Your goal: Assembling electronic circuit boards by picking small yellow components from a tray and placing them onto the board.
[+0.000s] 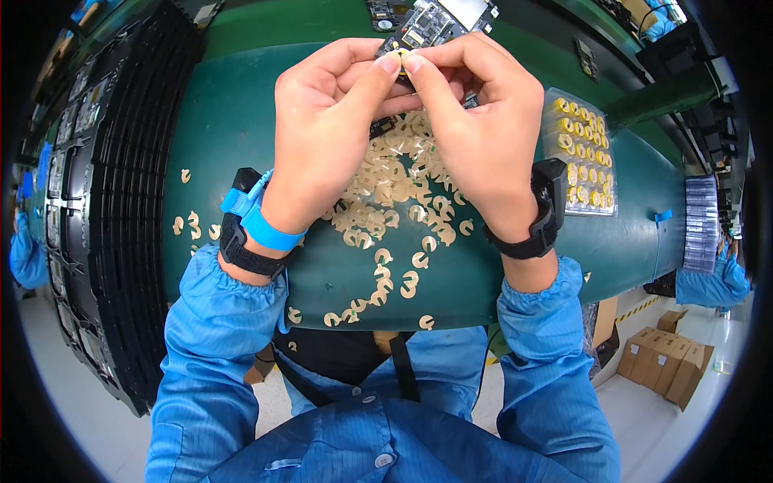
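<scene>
My left hand [334, 121] and my right hand [479, 121] meet above the green table [233, 121], fingertips pinched together on one small pale ring-shaped part [402, 55]. Both wrists wear black bands; the left also has a blue strap. Beneath the hands lies a heap of several small beige C-shaped backing pieces [386, 201], scattered toward the table's near edge. A circuit board [435, 20] sits just beyond the fingertips, partly hidden by them.
A clear blister tray of yellow round parts [581, 153] lies right of my right hand. Stacks of black trays [121, 201] line the left side. Another person in blue sleeves [713, 282] works at far right. Cardboard boxes [668, 362] stand on the floor.
</scene>
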`<state>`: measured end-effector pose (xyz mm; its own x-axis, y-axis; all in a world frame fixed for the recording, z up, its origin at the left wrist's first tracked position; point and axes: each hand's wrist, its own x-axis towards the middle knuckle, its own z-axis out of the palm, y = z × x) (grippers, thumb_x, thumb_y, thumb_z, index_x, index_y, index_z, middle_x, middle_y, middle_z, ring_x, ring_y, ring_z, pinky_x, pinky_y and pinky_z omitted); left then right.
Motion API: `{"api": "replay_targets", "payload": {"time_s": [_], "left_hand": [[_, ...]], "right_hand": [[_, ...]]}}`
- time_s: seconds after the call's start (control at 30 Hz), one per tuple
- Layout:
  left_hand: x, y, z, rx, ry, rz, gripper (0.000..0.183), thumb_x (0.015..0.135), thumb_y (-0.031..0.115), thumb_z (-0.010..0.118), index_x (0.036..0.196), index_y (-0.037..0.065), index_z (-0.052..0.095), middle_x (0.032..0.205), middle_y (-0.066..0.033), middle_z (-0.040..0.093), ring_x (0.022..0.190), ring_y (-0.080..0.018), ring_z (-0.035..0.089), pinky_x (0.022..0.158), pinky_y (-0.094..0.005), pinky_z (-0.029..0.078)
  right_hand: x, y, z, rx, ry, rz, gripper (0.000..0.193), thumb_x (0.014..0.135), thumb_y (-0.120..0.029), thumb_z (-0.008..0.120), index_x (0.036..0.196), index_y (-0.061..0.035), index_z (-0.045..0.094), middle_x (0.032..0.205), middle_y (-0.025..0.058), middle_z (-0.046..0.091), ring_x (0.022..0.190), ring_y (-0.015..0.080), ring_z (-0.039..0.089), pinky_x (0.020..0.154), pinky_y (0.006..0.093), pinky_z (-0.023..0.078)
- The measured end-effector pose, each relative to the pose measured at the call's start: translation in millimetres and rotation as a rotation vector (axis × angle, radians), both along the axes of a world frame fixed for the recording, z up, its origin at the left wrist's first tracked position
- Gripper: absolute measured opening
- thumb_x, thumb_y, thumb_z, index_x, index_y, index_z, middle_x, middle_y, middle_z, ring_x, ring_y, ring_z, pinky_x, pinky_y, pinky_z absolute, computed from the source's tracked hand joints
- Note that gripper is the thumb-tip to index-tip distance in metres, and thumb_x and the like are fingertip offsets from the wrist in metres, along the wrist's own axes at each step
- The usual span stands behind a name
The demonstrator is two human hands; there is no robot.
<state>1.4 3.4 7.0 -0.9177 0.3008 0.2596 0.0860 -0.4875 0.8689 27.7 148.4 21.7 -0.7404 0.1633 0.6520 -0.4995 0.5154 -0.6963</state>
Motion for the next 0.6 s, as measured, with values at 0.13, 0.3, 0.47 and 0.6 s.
{"api": "replay_targets", "payload": {"time_s": [0.13, 0.3, 0.47, 0.6], "left_hand": [[-2.0, -0.9, -1.7, -0.038, 0.023, 0.008, 0.025, 0.106, 0.007, 0.056, 0.123, -0.009, 0.062, 0.110, -0.0167, 0.073, 0.099, -0.0231, 0.075, 0.091, -0.0350, 0.063], [-6.9, -4.2, -2.0, -0.024, 0.023, 0.057, 0.025, 0.106, 0.008, 0.056, 0.124, -0.010, 0.062, 0.108, -0.0156, 0.073, 0.094, -0.0204, 0.075, 0.088, -0.0337, 0.064], [-7.0, -5.2, -2.0, -0.018, 0.052, 0.052, 0.025, 0.106, 0.007, 0.056, 0.124, -0.010, 0.061, 0.108, -0.0157, 0.073, 0.094, -0.0205, 0.075, 0.087, -0.0339, 0.064], [-6.5, -5.7, -0.1, -0.014, 0.058, 0.042, 0.025, 0.106, 0.007, 0.055, 0.124, -0.010, 0.061, 0.109, -0.0161, 0.073, 0.095, -0.0207, 0.075, 0.088, -0.0341, 0.064]], "right_hand": [[-1.8, 2.2, -3.2, 0.191, 0.204, -0.037, 0.006, 0.082, 0.000, 0.076, 0.086, 0.0006, 0.072, 0.073, 0.0086, 0.061, 0.056, 0.0186, 0.057, 0.051, 0.0314, 0.044], [-7.5, 6.8, -4.2, 0.360, 0.351, -0.020, 0.012, 0.081, 0.002, 0.076, 0.093, 0.0005, 0.074, 0.077, 0.0095, 0.061, 0.061, 0.0238, 0.061, 0.054, 0.0345, 0.048], [-6.4, 4.5, -5.2, 0.324, 0.359, -0.006, 0.016, 0.081, 0.003, 0.077, 0.096, 0.0006, 0.075, 0.078, 0.0091, 0.061, 0.063, 0.0224, 0.062, 0.055, 0.0337, 0.049], [-4.1, 2.6, -3.1, 0.220, 0.294, -0.012, 0.014, 0.081, 0.002, 0.079, 0.095, -0.0008, 0.077, 0.077, 0.0086, 0.063, 0.061, 0.0198, 0.061, 0.054, 0.0318, 0.048]]}}
